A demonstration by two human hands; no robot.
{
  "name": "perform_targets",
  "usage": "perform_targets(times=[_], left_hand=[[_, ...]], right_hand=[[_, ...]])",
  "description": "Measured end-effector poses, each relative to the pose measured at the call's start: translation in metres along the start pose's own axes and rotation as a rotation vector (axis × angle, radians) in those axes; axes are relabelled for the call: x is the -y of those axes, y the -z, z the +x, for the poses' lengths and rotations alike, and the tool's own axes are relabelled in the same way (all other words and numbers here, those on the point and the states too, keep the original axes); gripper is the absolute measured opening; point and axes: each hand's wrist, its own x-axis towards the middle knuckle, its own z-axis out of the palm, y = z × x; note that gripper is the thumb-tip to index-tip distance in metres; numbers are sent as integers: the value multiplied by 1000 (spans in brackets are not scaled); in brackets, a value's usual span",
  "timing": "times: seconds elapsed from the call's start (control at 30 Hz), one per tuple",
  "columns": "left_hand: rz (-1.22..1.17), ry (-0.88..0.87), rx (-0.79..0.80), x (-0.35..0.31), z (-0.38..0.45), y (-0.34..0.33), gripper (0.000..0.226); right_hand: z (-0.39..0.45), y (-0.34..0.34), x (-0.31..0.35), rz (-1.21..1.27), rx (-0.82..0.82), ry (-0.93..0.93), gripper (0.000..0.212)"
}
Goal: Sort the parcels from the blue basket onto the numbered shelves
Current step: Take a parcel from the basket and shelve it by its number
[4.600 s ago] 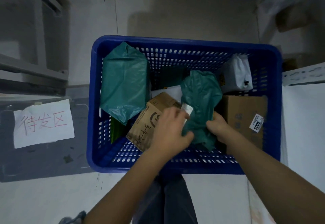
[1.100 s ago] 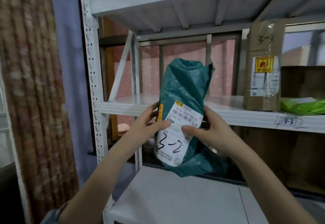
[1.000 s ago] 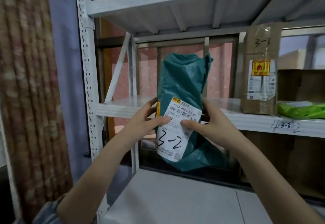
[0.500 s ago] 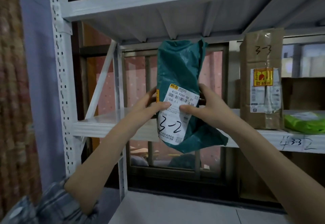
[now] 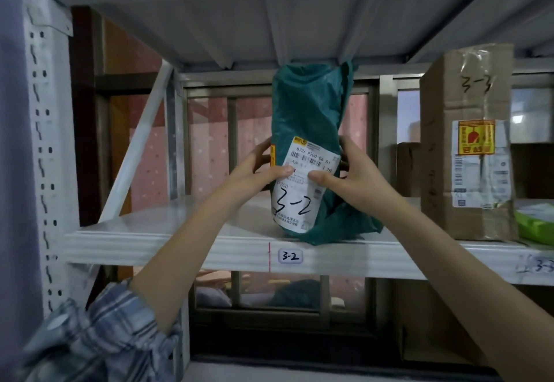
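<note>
A teal parcel [image 5: 310, 117] stands upright at the front of a white shelf [image 5: 168, 231], its bottom folds touching the shelf edge. Its top nearly reaches the shelf above [image 5: 269, 22]; whether they touch is unclear. A white label [image 5: 302, 183] on the front reads "3-2" in black marker; the small print is too blurred to read. Both hands hold it: the left hand [image 5: 257, 168] has its grip curled round the left side, thumb on the label, and the right hand [image 5: 352, 171] grips the right side, thumb also on the label. The fingers behind are hidden. Directly below, a tag [image 5: 289, 256] on the shelf edge reads "3-2". To the right stands a tall cardboard box [image 5: 467, 141] marked "3-3", with a green packet [image 5: 536, 225] beside it, cut off by the frame. A plaid sleeve [image 5: 99, 339] shows at lower left.
</note>
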Motion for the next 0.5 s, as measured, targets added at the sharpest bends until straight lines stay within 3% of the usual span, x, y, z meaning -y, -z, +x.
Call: perform_targets(times=[0.23,0.5], left_hand=[[-66,116,73,38,29,0,56],[-133,237,85,51,33,4,57]], right_hand=[[13,-22,-38,-21,-25,-85,60],[23,-25,-54,-88,34,-129,62]])
